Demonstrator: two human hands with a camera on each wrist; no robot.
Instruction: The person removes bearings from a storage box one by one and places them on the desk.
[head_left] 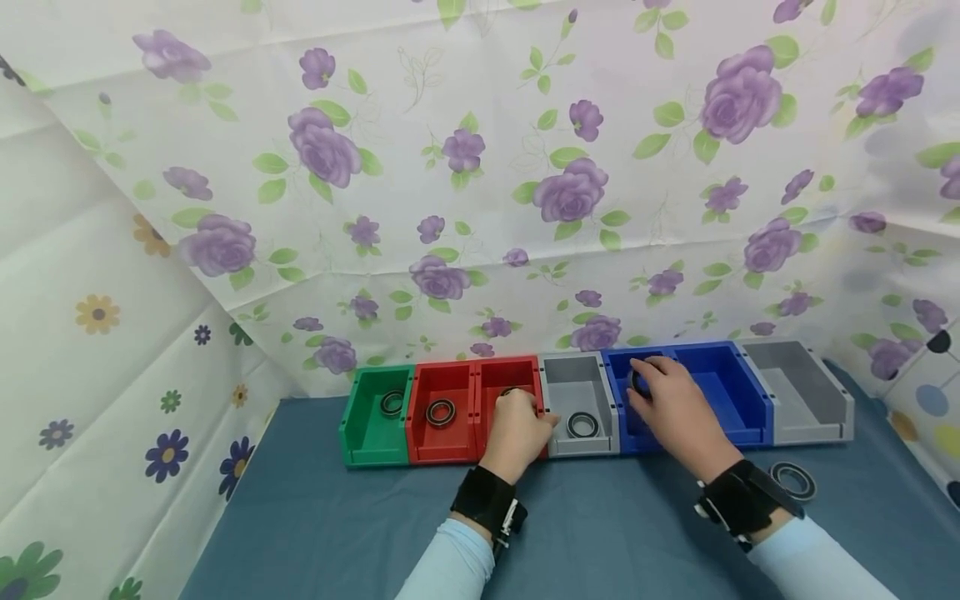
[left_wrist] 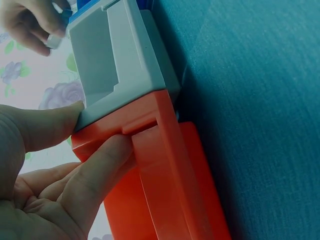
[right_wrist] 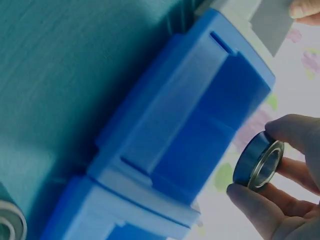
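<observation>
Bearing (right_wrist: 245, 159), dark-sided with a bright rim, is gripped between the thumb and fingers of the right hand (head_left: 678, 417), at the right of the right wrist view. In the head view, right of centre, it is over the left blue bin (head_left: 617, 363), mostly hidden by those fingers; whether it touches the bin cannot be told. The left hand (head_left: 517, 429), near the lower centre, pinches the right red bin (head_left: 517, 372) at its wall beside the small grey bin (head_left: 572, 379), thumb outside and forefinger inside. It hides most of that red bin's interior, where only a dark sliver of a ring shows. Lower right, a loose ring (head_left: 812, 483) lies on the bench (head_left: 315, 533); the right wrist view cuts it off at lower left. The left wrist view catches the right hand blurred and cropped, upper left.
</observation>
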